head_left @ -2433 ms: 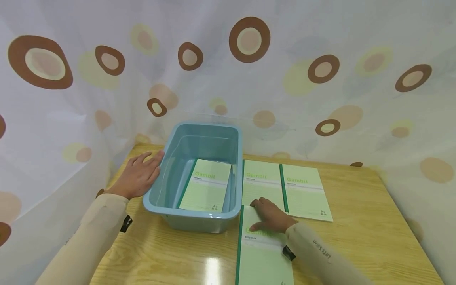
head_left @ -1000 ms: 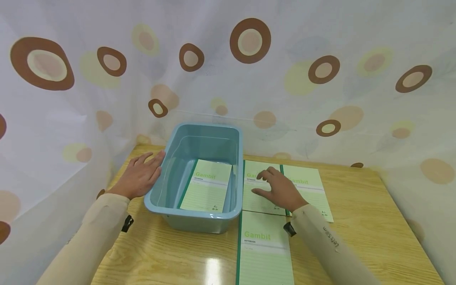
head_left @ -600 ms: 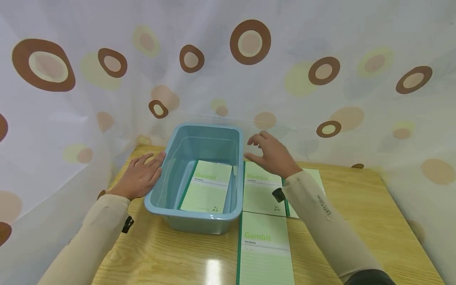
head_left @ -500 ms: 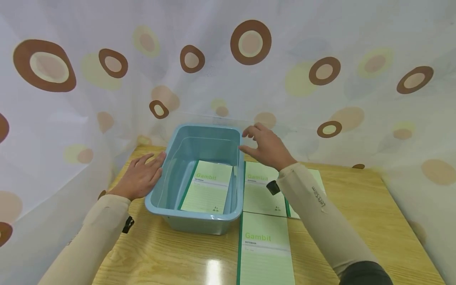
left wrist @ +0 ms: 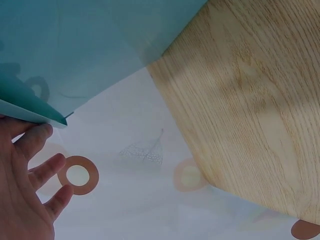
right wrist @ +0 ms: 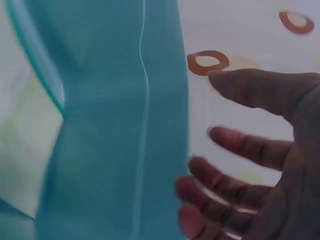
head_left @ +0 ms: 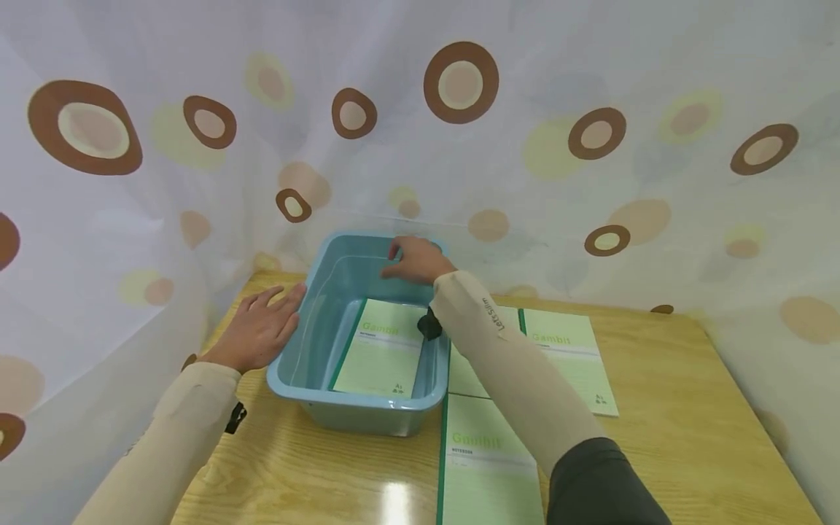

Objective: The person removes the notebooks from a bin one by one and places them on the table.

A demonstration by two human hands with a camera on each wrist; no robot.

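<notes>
A light-blue plastic basin (head_left: 367, 417) stands on the table, with a pale green notebook (head_left: 380, 357) lying inside it. My left hand (head_left: 256, 332) touches the basin's left rim with its fingers extended; the left wrist view shows the fingertips (left wrist: 44, 131) against the rim. Over the far part of the basin hovers my right hand (head_left: 420, 261), fingers spread and bent a little, holding nothing. Right of the basin lie three more notebooks: one at the front (head_left: 488, 467), one at the far right (head_left: 571, 350), and one between (head_left: 464, 372), largely hidden by my right sleeve.
The wooden table (head_left: 676, 408) extends to the right of the notebooks. A white curtain (head_left: 525, 87) printed with brown and yellow rings closes off the back and both sides, close behind the basin.
My right hand has left the front notebook, passed over the back ones and swung left above the basin. The left hand has stayed on the rim; the notebooks have stayed about where they were.
</notes>
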